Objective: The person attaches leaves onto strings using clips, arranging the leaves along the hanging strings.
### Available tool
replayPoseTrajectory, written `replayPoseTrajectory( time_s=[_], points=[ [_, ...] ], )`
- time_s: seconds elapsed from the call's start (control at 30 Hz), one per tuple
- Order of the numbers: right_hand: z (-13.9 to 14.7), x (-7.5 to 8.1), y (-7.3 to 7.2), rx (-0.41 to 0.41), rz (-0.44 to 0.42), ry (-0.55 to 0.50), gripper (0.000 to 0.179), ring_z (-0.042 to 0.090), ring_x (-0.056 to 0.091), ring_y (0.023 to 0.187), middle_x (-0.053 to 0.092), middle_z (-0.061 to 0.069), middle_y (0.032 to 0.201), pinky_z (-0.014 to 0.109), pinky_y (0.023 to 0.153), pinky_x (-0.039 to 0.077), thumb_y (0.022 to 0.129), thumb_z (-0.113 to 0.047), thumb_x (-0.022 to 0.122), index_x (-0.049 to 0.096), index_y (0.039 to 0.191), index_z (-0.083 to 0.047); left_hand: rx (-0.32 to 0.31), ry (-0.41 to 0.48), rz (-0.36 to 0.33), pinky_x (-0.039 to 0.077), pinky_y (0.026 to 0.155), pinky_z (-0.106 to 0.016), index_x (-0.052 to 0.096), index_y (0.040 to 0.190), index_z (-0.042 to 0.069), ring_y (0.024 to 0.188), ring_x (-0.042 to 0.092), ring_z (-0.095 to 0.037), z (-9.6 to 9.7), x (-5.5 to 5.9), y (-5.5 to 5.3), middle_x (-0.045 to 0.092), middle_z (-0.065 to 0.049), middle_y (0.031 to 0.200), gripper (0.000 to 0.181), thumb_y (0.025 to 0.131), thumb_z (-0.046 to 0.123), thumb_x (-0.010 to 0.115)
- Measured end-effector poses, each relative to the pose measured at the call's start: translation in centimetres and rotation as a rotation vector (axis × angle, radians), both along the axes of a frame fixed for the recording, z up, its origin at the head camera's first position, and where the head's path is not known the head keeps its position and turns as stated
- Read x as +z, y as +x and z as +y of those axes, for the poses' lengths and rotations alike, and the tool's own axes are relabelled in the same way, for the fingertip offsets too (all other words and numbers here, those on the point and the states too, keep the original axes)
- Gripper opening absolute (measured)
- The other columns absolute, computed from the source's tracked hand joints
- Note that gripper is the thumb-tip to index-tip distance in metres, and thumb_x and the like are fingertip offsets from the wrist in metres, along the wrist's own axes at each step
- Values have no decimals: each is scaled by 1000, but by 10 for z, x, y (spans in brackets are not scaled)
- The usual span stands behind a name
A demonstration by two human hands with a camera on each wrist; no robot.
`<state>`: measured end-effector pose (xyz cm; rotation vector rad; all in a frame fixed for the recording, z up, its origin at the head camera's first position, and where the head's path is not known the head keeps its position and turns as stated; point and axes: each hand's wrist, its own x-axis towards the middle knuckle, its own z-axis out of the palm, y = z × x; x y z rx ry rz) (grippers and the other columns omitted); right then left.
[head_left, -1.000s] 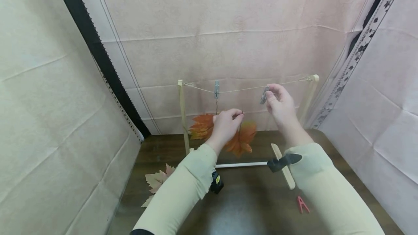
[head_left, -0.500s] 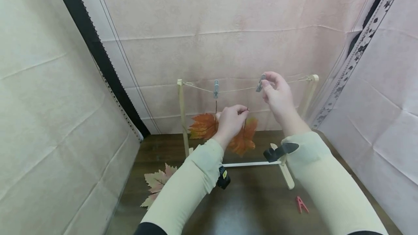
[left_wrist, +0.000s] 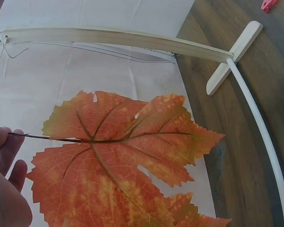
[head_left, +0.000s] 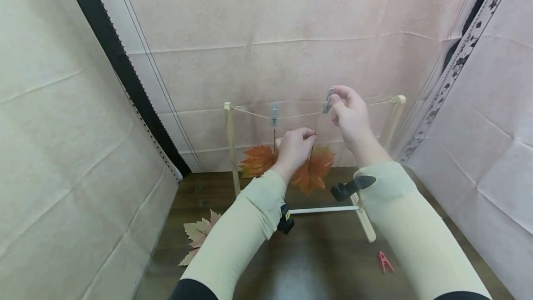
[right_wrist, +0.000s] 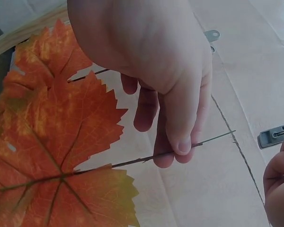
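Observation:
My left hand (head_left: 293,149) pinches the thin dark stem of an orange artificial maple leaf (head_left: 313,175) between thumb and fingers. Seen from the right wrist, the stem's tip (right_wrist: 232,132) crosses the string (right_wrist: 248,165). A grey clothespin (head_left: 328,101) is pinched in my right hand (head_left: 351,117) just above the string. The right wrist view shows this clothespin (right_wrist: 272,136) apart from the string and stem, with its jaws toward them. To the left, another grey clothespin (head_left: 274,115) on the string holds a second orange leaf (head_left: 258,161) by its stem, partly hidden behind my left hand.
The string runs between two wooden posts, left (head_left: 230,147) and right (head_left: 393,121), joined low down by a white rod (head_left: 322,209). A pale pink-beige leaf (head_left: 197,235) lies on the table at left. A red clothespin (head_left: 385,262) lies at front right.
My right hand has moved up and left with the grey clothespin, toward the stem. My left hand has moved slightly up and right with the leaf, bringing its stem to the string.

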<state>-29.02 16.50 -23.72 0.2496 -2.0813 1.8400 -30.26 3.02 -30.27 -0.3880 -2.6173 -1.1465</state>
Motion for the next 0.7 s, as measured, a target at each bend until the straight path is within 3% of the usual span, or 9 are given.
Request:
replayPoseTrajectory(
  time_s=[0.13,0.3,0.6,0.7],
  points=[
    [-2,2,-3,0,15,-27,36,9,45,63,52,0,95,23,64,41,97,-29,50,48,129,-12,-2,39,11,25,91,-45,70,107,21,101,60,-10,2,-1,-5,68,10,107,23,95,33,56],
    [-7,3,-7,5,-7,19,35,9,46,63,53,0,101,25,65,42,98,-28,48,47,129,-11,-11,96,5,24,94,-47,71,105,20,98,61,-9,4,-1,-8,69,10,102,20,95,29,57],
    [-6,3,-11,45,-10,29,34,8,38,53,50,2,87,21,55,37,98,-26,47,48,127,-9,-10,83,-24,23,93,-45,70,107,22,101,60,-9,9,4,-8,68,11,106,21,95,31,55],
    [-5,5,-13,47,-16,40,33,7,36,51,50,1,91,20,53,36,98,-25,47,48,127,-9,-3,88,-32,23,93,-45,70,108,23,103,59,-9,11,6,-8,67,12,108,21,96,31,54]
  ],
)
